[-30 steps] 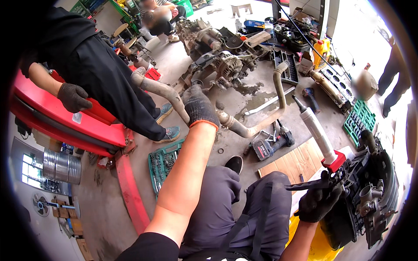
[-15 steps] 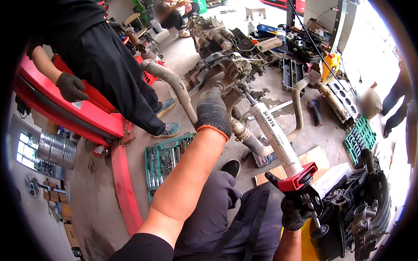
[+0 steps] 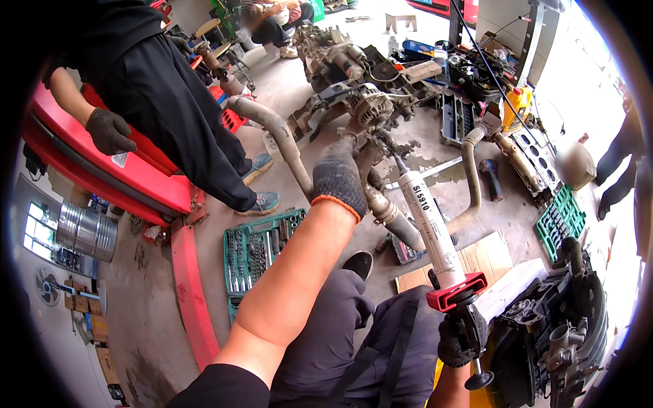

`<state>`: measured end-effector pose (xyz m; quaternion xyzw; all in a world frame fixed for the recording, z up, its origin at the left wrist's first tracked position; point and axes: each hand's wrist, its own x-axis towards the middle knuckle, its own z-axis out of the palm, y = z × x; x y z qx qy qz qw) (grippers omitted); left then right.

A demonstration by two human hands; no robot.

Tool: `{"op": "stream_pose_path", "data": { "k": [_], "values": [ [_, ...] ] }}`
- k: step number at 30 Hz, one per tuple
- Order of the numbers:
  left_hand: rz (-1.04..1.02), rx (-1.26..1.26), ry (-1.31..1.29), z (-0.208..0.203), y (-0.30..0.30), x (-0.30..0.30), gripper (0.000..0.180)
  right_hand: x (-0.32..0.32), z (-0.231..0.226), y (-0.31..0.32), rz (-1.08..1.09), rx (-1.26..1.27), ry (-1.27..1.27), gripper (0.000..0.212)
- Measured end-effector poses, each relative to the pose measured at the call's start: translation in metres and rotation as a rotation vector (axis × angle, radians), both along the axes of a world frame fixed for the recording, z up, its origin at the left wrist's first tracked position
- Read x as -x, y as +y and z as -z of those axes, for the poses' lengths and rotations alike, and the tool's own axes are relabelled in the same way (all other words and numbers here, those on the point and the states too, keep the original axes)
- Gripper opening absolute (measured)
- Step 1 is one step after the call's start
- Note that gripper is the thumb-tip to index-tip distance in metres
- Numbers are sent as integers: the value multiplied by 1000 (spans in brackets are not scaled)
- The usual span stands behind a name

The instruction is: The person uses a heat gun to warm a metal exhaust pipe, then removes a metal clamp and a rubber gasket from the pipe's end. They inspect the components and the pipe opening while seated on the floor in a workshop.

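The black-gloved right hand (image 3: 451,343) gripped a red-framed caulking gun (image 3: 452,296) with a cylindrical white cartridge (image 3: 431,228); the grey knit-gloved left hand (image 3: 337,173), grip unclear, partly covered curved, dull-tan metal piping (image 3: 386,211).

bright daylight let in at upper right, that side washed white, a window (image 3: 39,228) lit up at the left, shine caught on the silver drum (image 3: 87,230), the red beam (image 3: 151,181) bent near the rim, corners lost in black, a far person's head (image 3: 252,19) blurred
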<state>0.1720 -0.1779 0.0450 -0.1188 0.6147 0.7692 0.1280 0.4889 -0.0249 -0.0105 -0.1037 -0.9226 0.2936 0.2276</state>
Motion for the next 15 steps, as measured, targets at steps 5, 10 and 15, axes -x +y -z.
{"op": "stream_pose_path", "data": {
  "k": [5,10,15],
  "values": [
    [0,381,588,60,-18,34,37,4,-7,-9,1,67,77,15],
    [79,156,305,15,-3,3,38,6,-11,-5,-35,105,43,14],
    [135,293,402,16,-12,7,41,19,-22,-9,-38,96,36,16]
  ]
}}
